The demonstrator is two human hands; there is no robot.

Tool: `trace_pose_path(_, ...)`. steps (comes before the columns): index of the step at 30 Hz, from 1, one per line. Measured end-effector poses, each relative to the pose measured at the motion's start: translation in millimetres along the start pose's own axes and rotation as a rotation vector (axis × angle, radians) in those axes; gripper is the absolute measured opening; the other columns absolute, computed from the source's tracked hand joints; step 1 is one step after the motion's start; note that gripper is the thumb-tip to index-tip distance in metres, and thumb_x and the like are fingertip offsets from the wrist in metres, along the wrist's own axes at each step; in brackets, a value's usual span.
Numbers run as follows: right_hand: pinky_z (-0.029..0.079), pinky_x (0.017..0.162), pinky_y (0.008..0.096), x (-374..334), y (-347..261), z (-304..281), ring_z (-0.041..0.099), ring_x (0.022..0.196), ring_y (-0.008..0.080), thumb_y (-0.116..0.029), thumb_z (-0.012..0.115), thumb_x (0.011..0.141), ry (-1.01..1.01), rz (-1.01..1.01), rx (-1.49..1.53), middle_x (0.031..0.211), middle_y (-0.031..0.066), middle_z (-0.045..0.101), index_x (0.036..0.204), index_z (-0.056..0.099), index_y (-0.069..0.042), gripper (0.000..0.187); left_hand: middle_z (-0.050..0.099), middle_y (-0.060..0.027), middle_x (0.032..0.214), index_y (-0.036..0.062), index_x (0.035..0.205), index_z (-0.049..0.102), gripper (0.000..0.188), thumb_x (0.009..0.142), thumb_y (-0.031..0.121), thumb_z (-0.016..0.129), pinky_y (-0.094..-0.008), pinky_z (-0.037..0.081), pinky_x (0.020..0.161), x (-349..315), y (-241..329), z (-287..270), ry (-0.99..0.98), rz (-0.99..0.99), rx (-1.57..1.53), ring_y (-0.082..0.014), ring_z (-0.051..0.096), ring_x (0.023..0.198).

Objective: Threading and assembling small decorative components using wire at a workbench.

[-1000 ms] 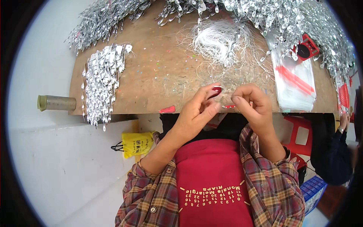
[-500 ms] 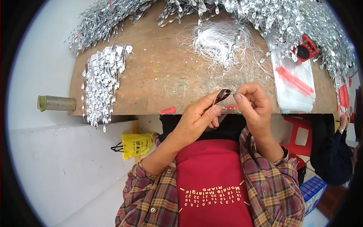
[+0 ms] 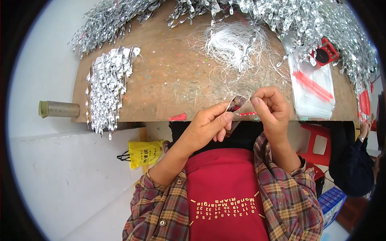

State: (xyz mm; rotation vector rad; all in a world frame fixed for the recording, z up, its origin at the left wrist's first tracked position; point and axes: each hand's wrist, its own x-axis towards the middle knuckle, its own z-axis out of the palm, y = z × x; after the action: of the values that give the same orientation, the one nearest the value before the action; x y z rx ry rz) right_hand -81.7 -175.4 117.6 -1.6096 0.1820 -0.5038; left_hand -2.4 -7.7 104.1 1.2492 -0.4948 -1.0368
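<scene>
Head view: reflective piece juts beyond left fingers clamping it; right fingers together.

Your two forearms rise from the lower edge and converge. The left forearm slants up and rightward, its wrist nearly straight; the left hand pinches between thumb and forefinger, other fingers curled beneath. Your right forearm stands steeper, leaning leftward; the right hand, slightly higher, sets its thumb against a bent forefinger. The hands face, near but apart.
</scene>
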Motion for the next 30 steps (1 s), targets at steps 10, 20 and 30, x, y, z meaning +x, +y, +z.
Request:
trace_pose_path(10, 0.024, 0.049, 0.0152, -1, 3, -2, 0.036, 0.055, -0.0018, 0.002, 0.054, 0.084, 0.007, -0.013, -0.023, 0.068, -0.0066, 0.046, 0.088, 0.052, -0.002, 0.006, 0.052, -0.0004, 0.072, 0.0006, 0.104, 0.052, 0.029, 0.094, 0.027, 0.045, -0.0159, 0.037, 0.044, 0, -2, -3, -0.008, -0.029, -0.094, -0.0031, 0.045, 0.049)
trace_pose_path(20, 0.025, 0.050, 0.0147, -2, 5, -2, 0.037, 0.057, -0.0013, 0.002, 0.054, 0.083, 0.000, -0.030, -0.029, 0.070, -0.0053, 0.048, 0.088, 0.052, -0.002, 0.007, 0.052, -0.0017, 0.073, -0.0018, 0.118, 0.048, 0.038, 0.095, 0.028, 0.043, -0.0168, 0.035, 0.044, 1, -4, -7, -0.059, -0.075, -0.136, -0.0050, 0.044, 0.048)
trace_pose_path(30, 0.029, 0.052, 0.0163, -8, 18, -11, 0.040, 0.059, 0.0006, 0.002, 0.056, 0.082, -0.089, -0.140, -0.266, 0.074, -0.0033, 0.051, 0.085, 0.053, -0.002, 0.006, 0.052, -0.0006, 0.074, -0.0006, 0.120, 0.048, 0.037, 0.094, 0.026, 0.045, -0.0156, 0.034, 0.046, 1, -4, -5, -0.005, -0.013, -0.166, -0.0038, 0.043, 0.050)
